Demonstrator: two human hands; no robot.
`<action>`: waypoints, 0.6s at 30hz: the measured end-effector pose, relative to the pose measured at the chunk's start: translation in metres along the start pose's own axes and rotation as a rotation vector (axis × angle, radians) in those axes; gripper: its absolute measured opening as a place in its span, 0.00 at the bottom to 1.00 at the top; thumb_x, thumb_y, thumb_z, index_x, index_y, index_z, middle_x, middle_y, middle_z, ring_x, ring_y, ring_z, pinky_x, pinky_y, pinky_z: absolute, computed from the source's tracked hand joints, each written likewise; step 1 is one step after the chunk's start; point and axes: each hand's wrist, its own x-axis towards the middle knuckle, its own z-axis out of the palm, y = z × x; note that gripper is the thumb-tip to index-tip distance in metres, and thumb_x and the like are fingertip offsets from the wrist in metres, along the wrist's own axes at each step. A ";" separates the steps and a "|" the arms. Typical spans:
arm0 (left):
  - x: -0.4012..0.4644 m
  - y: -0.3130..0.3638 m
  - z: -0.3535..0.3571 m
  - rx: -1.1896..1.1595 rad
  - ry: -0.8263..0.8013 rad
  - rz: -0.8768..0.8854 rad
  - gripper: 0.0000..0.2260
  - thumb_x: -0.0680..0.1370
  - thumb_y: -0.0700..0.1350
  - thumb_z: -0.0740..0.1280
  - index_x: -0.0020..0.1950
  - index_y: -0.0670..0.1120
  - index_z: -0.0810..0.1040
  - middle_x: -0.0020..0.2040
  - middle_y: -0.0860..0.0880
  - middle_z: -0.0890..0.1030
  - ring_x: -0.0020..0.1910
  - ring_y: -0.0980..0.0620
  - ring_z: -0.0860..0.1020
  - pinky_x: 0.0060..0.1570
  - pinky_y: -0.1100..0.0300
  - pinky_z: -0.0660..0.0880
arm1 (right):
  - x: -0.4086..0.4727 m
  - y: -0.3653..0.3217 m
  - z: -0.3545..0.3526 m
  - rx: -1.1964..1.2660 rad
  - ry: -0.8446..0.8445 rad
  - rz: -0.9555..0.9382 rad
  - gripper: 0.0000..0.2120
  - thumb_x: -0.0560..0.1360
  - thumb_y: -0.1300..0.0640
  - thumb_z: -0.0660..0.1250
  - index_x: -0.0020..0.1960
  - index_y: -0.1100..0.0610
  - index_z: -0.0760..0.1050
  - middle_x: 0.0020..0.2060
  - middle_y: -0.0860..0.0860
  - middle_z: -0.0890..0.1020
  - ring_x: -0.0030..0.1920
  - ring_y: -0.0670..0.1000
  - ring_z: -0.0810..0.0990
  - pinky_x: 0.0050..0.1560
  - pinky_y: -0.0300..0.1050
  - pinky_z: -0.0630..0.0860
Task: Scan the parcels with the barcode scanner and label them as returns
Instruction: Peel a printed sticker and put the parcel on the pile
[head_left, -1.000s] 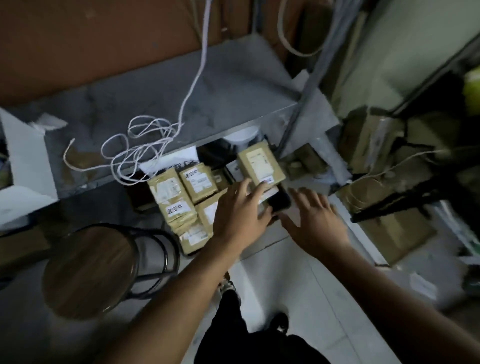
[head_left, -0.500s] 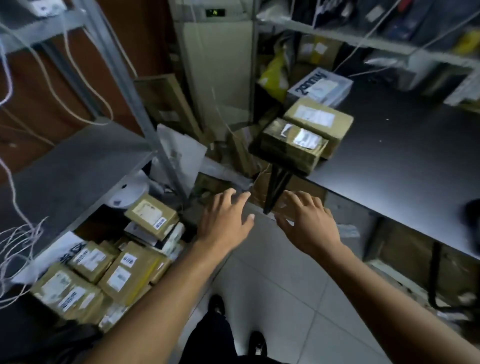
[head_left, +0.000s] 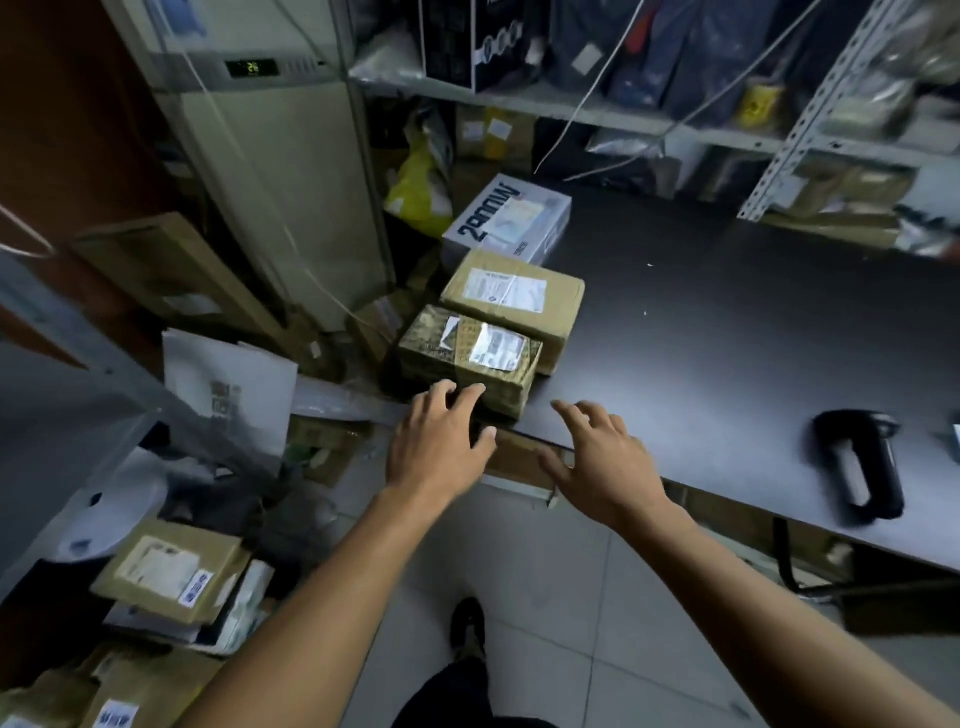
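Both hands reach, fingers spread and empty: left hand at the nearest parcel on the desk's left edge, right hand beside it. The barcode scanner lies untouched near the front edge; scanning appears not yet begun.

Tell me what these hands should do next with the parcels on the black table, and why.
Probably close both hands on the nearest parcel: the left hand already reaches its near edge, the right hand hovers open beside it, and the barcode scanner lies untouched to the right.
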 end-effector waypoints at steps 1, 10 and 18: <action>0.013 -0.001 0.000 -0.004 0.003 -0.001 0.25 0.80 0.56 0.62 0.76 0.56 0.62 0.75 0.49 0.62 0.72 0.46 0.62 0.63 0.48 0.70 | 0.011 -0.001 -0.002 -0.002 -0.013 -0.001 0.31 0.79 0.38 0.57 0.78 0.48 0.55 0.73 0.53 0.65 0.71 0.56 0.65 0.65 0.52 0.68; 0.091 -0.009 -0.005 -0.010 0.022 -0.044 0.24 0.79 0.56 0.64 0.75 0.56 0.65 0.76 0.48 0.60 0.73 0.45 0.60 0.63 0.47 0.70 | 0.076 0.010 -0.008 0.097 -0.062 0.027 0.31 0.79 0.38 0.58 0.78 0.46 0.54 0.72 0.52 0.65 0.70 0.55 0.66 0.64 0.53 0.72; 0.127 -0.031 -0.006 -0.078 0.020 -0.192 0.28 0.78 0.58 0.66 0.76 0.59 0.62 0.79 0.45 0.54 0.77 0.42 0.55 0.67 0.41 0.67 | 0.109 0.023 -0.006 0.168 -0.160 -0.017 0.32 0.80 0.41 0.60 0.79 0.43 0.50 0.70 0.55 0.69 0.65 0.58 0.74 0.60 0.54 0.75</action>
